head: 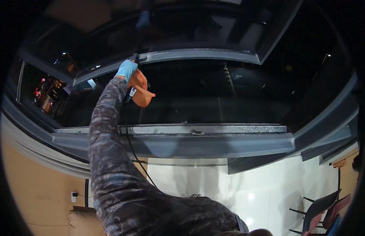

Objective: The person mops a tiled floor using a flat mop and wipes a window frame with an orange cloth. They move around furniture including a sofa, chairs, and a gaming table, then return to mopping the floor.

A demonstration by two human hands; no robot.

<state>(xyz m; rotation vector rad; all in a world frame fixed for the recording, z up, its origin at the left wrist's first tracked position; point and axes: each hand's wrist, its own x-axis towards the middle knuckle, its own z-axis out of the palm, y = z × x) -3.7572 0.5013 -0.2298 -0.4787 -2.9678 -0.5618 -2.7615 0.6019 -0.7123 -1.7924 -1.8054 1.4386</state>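
Note:
My left arm, in a dark patterned sleeve, reaches out through the window opening. My left hand (126, 69), in a light blue glove, is closed around a black handheld tool (135, 57). Its dark end is against or very near the bottom rail (194, 55) of the outward-tilted window sash. An orange piece with brighter edging, apparently cloth (141, 96), hangs below the hand. Beside it shows a black part bearing a white label (132, 92), partly behind the forearm. A black cord (130, 144) trails back over the sill into the room. My right hand is out of view.
The grey window frame (176, 145) and its metal sill track (241, 129) cross below the opening. Outside is a dark drop with distant lights. Indoors are a pale tiled floor (259, 194), chairs (319, 211) at right, a brown cushioned seat (82, 222) and a wall socket (73, 196).

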